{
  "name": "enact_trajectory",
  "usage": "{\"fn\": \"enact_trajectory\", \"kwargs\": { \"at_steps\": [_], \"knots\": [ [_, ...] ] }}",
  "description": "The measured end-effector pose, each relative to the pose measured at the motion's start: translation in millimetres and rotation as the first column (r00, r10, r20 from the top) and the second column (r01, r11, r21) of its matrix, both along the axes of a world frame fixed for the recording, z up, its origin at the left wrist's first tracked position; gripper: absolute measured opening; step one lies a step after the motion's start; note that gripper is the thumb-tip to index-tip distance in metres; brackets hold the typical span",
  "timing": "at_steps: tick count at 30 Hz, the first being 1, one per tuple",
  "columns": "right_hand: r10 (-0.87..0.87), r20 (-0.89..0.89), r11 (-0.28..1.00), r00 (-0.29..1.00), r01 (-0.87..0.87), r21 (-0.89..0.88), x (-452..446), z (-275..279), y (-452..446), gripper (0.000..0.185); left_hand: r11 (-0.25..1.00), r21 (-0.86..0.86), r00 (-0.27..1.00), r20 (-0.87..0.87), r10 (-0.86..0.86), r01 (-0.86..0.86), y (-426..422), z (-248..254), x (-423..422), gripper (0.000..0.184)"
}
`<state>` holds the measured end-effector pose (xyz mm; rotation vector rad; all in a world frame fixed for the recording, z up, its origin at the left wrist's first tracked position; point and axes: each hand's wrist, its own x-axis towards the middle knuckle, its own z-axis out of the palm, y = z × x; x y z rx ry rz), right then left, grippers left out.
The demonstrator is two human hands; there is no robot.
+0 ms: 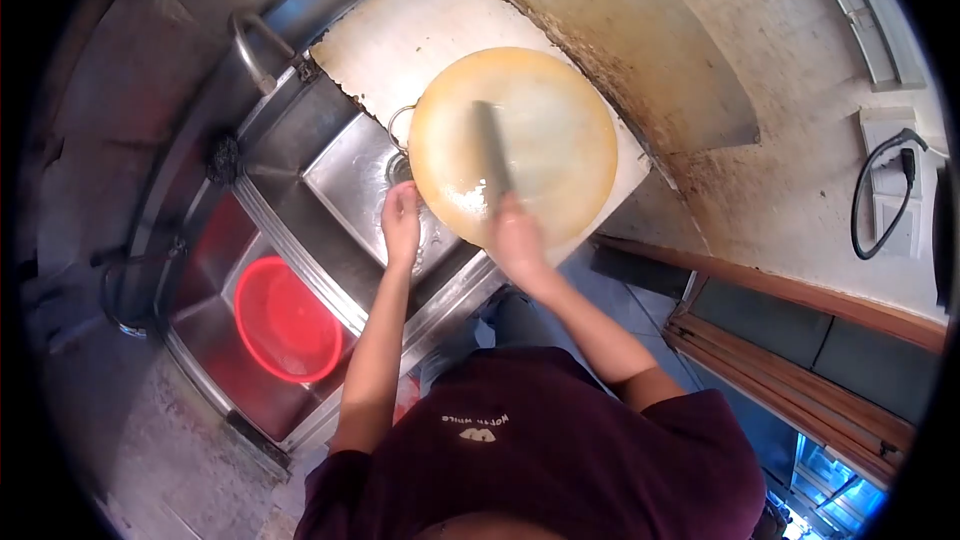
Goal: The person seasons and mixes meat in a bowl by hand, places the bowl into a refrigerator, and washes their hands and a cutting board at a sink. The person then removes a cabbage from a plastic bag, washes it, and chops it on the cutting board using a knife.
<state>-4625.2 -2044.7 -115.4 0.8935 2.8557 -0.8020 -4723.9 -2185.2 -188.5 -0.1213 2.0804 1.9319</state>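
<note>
A round, yellowish cutting board [560, 150] lies on the white slab beside the sink, with a metal ring on its left edge. Its surface looks wet and carries a bright glint. My right hand [518, 238] is closed around the handle of a kitchen knife [490, 145], whose grey blade is smeared by motion over the board. At the board's lower left rim is my left hand [402, 220], fingers bent and closed against the edge. The fingertips are partly hard to make out.
Left of the board is a steel sink basin [345, 165] with a curved faucet [255, 55]. A red plastic basin [287, 320] sits in the second sink compartment. A stained wall [620, 30] rises behind the slab. A black cable [870, 195] hangs by a socket at right.
</note>
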Motion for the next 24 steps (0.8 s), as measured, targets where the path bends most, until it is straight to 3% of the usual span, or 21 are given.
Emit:
{"fn": "enact_trajectory", "kwargs": {
  "at_steps": [1,3,5,6,9,10,11,13,15,17,19,20,21,22,24],
  "knots": [
    [0.037,0.017,0.997,0.999,-0.036,-0.069,-4,-6,-17,0.028,1.0,0.007,0.999,-0.05,0.021,-0.02,5,7,3,0.023],
    [0.153,-0.173,0.986,0.973,-0.161,-0.034,-14,1,-50,0.024,0.992,0.123,0.997,0.07,0.015,-0.023,-2,2,1,0.023],
    [0.184,-0.154,0.965,0.971,-0.208,-0.159,-18,5,-53,0.021,0.961,0.265,0.966,0.259,0.001,-0.073,-7,1,-3,0.025],
    [0.19,-0.165,0.946,0.968,-0.225,-0.234,-21,17,-45,0.019,0.967,0.247,0.958,0.286,-0.013,-0.061,-7,4,-3,0.025],
    [0.138,-0.204,0.982,0.969,-0.16,-0.096,-23,25,23,0.019,0.984,0.171,0.935,0.354,-0.022,-0.042,-6,15,-6,0.023],
    [0.012,-0.104,0.996,0.995,-0.022,-0.09,-28,36,55,0.019,0.985,0.173,0.962,0.271,-0.024,-0.024,-6,14,-5,0.023],
    [-0.093,-0.191,0.996,0.977,0.092,-0.013,-28,41,87,0.017,0.984,0.176,0.982,0.185,-0.024,-0.009,-5,11,-6,0.023],
    [0.0,-0.145,0.971,0.989,0.034,0.235,-30,45,138,0.022,0.991,0.132,0.996,0.085,-0.026,0.014,-4,10,-1,0.024],
    [0.001,-0.084,0.974,0.996,0.018,0.225,-41,19,144,0.021,0.998,0.044,0.999,0.032,-0.036,0.034,-1,18,-2,0.025],
    [0.005,0.011,0.984,1.0,-0.007,0.179,-57,7,117,0.024,0.992,0.122,0.996,0.089,-0.025,0.014,2,20,-5,0.026],
    [0.095,0.118,0.948,0.988,-0.126,0.293,-69,-12,58,0.045,0.987,0.158,0.989,0.146,-0.028,0.005,-2,25,-1,0.028],
    [0.158,0.069,0.963,0.985,-0.169,0.21,-70,-12,28,0.053,0.986,0.167,0.985,0.167,-0.034,0.006,-2,34,-1,0.029],
    [0.244,0.181,0.945,0.953,-0.276,0.177,-74,-6,0,0.054,0.984,0.179,0.982,0.187,-0.041,0.007,0,39,-1,0.03],
    [0.277,0.03,0.947,0.96,-0.278,0.159,-71,-19,-23,0.048,0.982,0.187,0.973,0.231,-0.017,-0.027,-1,37,1,0.032],
    [0.316,-0.098,0.942,0.944,-0.324,-0.085,-66,-15,-37,0.034,0.975,0.204,0.949,0.314,0.023,-0.091,-8,29,2,0.035]
  ]
}}
